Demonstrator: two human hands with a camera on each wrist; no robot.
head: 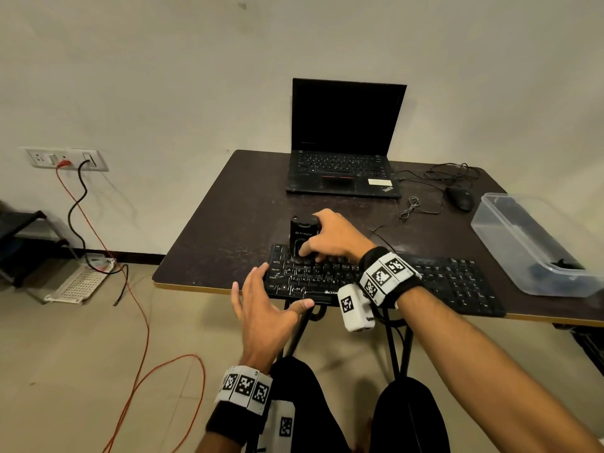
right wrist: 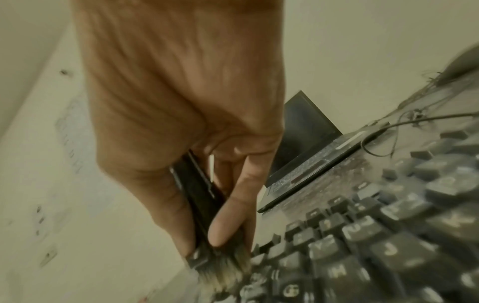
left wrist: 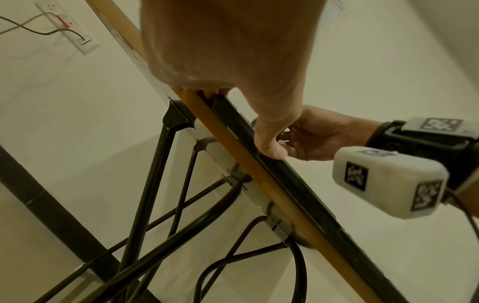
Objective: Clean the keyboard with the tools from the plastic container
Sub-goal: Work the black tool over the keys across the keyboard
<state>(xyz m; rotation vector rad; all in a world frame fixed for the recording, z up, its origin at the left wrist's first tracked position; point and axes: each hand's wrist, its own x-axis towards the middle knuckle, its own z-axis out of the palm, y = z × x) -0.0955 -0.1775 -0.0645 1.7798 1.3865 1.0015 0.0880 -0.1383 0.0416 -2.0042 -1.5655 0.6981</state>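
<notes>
A black keyboard (head: 451, 282) lies along the front edge of the dark table (head: 228, 223). My right hand (head: 310, 246) grips a black brush (head: 301, 235) and holds it upright, bristles down on the upper-left keys. In the right wrist view the fingers (right wrist: 228, 217) close round the black handle, and the splayed bristles (right wrist: 223, 266) press among the keys (right wrist: 362, 246). My left hand (head: 277, 289) rests flat on the keyboard's left front corner, fingers spread over the keys. Its thumb (left wrist: 269, 143) lies against the keyboard's front edge (left wrist: 298, 184).
A clear plastic container (head: 500, 230) with dark items inside stands at the table's right. At the back are an open laptop (head: 343, 171), a black mouse (head: 459, 197) and tangled cables (head: 425, 204). Orange and black cords (head: 137, 289) run across the floor at left.
</notes>
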